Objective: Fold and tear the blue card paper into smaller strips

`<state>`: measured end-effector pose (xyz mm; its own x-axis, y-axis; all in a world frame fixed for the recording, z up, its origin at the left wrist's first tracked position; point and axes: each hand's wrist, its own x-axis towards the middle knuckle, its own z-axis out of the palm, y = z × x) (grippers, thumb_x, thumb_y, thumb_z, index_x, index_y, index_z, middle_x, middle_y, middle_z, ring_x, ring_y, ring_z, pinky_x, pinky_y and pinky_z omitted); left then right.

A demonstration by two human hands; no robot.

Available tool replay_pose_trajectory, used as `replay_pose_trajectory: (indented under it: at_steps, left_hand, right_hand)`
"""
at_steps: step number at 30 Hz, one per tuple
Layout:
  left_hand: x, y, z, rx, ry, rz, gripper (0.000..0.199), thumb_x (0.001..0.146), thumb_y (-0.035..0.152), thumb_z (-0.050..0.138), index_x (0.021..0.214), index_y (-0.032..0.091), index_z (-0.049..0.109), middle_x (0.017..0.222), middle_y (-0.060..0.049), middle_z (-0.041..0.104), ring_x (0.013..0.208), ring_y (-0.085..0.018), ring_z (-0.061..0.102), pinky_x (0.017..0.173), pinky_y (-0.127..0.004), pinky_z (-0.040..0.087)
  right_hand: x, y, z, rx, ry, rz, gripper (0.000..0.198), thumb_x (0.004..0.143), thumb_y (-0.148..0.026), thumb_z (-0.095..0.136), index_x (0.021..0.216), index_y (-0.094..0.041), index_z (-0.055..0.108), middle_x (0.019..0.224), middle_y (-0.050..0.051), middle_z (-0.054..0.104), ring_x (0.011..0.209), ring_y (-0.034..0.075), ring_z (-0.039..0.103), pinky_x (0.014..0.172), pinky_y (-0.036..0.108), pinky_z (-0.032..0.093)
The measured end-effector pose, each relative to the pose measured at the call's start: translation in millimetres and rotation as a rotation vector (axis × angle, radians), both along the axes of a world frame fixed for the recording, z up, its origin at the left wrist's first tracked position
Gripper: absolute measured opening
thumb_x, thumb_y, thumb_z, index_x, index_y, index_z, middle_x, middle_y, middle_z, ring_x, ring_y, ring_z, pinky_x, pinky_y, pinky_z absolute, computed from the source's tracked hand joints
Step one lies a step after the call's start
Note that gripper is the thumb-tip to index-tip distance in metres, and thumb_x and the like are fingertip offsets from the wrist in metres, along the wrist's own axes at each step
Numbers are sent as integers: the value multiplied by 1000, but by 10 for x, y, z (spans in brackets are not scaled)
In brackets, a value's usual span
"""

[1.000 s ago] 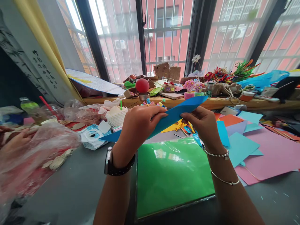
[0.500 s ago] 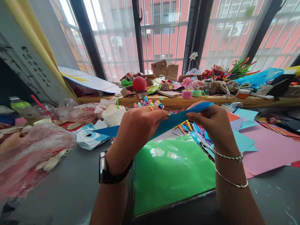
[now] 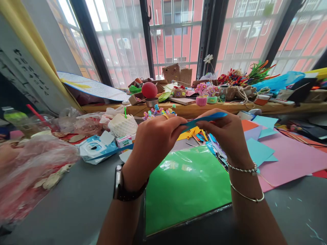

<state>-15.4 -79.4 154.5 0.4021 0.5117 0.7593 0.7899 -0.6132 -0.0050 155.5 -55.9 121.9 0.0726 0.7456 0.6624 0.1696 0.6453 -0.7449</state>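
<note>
A blue sheet of paper (image 3: 211, 117), seen nearly edge-on, is held up between my two hands. My left hand (image 3: 159, 136), wearing a ring and a watch, pinches it near its middle. My right hand (image 3: 224, 134), with two silver bracelets on the wrist, pinches it toward its right end. The left end of the paper shows as a thin strip behind my left wrist. Beneath my hands lies a glossy green sheet (image 3: 189, 190) in clear wrapping on the grey table (image 3: 63, 200).
Light blue paper pieces (image 3: 260, 149) lie on a pink sheet (image 3: 296, 156) at the right. A wipes packet (image 3: 97, 148) and plastic bags (image 3: 38, 170) are on the left. Behind, a wooden ledge (image 3: 114, 108) carries a red ball (image 3: 149, 90) and crafted flowers (image 3: 201, 89).
The blue paper has tilted to a narrower, more edge-on view. My hands have come slightly closer together, both still pinching it. The camera view has shifted a little.
</note>
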Motion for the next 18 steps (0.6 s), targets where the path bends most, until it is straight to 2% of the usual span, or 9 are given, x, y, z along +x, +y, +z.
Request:
replay_pose_trajectory:
  at_steps: [5,11,18]
  left_hand:
    - [84,-15,-38,69,-9,-12,18,80,30,48,84,21,64,71,-1,66,66,-12,60,62,-23,44]
    - [99,-61,-56,217,115,76,16,81,26,48,85,24,63,74,-1,66,66,-14,59,59,-23,42]
    - [102,-70,-62,248,196,93,17,82,25,46,84,22,63,75,-2,66,69,-14,58,61,-25,42]
  right_hand:
    - [-14,-19,10,33,-9,43,14,63,-29,67,71,-20,62,70,-1,63,63,11,57,56,25,48]
    - [64,-79,67,45,-87,93,19,63,-30,66,79,-21,62,81,1,64,70,13,59,57,25,49]
    - [177,-165,120,46,-221,-33,16,66,-31,64,78,-21,64,79,1,66,70,14,60,57,26,50]
